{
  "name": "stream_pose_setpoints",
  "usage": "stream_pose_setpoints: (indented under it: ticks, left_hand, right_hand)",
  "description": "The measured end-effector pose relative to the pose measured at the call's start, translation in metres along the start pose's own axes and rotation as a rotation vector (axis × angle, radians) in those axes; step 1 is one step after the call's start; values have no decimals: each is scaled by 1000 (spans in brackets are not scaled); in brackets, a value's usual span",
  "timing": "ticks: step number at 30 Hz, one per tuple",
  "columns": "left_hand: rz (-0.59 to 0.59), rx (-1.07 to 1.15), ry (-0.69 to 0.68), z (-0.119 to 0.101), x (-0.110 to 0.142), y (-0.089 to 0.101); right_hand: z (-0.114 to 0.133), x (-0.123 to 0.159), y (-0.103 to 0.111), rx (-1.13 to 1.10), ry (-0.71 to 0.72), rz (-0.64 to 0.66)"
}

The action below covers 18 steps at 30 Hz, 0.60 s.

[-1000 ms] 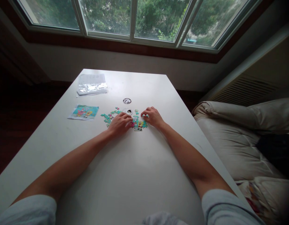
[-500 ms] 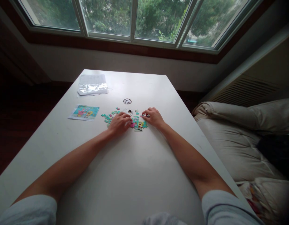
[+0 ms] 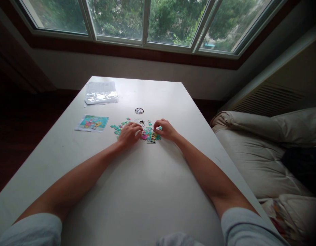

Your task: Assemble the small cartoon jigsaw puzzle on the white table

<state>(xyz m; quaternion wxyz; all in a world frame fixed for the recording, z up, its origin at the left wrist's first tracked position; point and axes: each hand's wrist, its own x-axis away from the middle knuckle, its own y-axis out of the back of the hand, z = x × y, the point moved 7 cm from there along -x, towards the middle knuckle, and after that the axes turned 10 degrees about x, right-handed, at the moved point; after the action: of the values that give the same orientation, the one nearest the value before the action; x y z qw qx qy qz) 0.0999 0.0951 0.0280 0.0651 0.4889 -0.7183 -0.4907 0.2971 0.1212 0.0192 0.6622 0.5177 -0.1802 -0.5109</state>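
A partly joined jigsaw puzzle (image 3: 149, 136) with cartoon figures on a turquoise ground lies flat between my hands. My left hand (image 3: 129, 134) rests at its left side, palm down with the fingers apart and curved, the fingertips touching or close to its edge. Over the puzzle's upper right part, my right hand (image 3: 166, 130) pinches thumb and forefinger together on a small puzzle piece (image 3: 154, 129), mostly hidden by the fingertips. Loose turquoise puzzle pieces (image 3: 118, 130) are scattered left of my left hand, and several more lie just beyond the puzzle.
A small picture sheet (image 3: 92, 123) with the cartoon scene lies on the left of the white table (image 3: 142, 191). Behind it is a clear plastic bag with papers (image 3: 101, 93). A round dark-rimmed disc (image 3: 139, 111) is set in the tabletop. A beige sofa (image 3: 245, 153) stands at right.
My right hand has shifted slightly left and inward, its pinched fingertips now over the puzzle. My left hand has drawn back a little to the left, uncovering more of the pink part.
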Motion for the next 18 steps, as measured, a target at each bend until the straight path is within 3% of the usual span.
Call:
stream_pose_setpoints:
  ticks: [7,18]
  left_hand:
    - [-63,65,49,6,-1,2]
    - [-127,272,167,12,-1,0]
  right_hand:
    - [11,1,-9,-343,-22,36]
    - [22,0,-19,-508,-10,74]
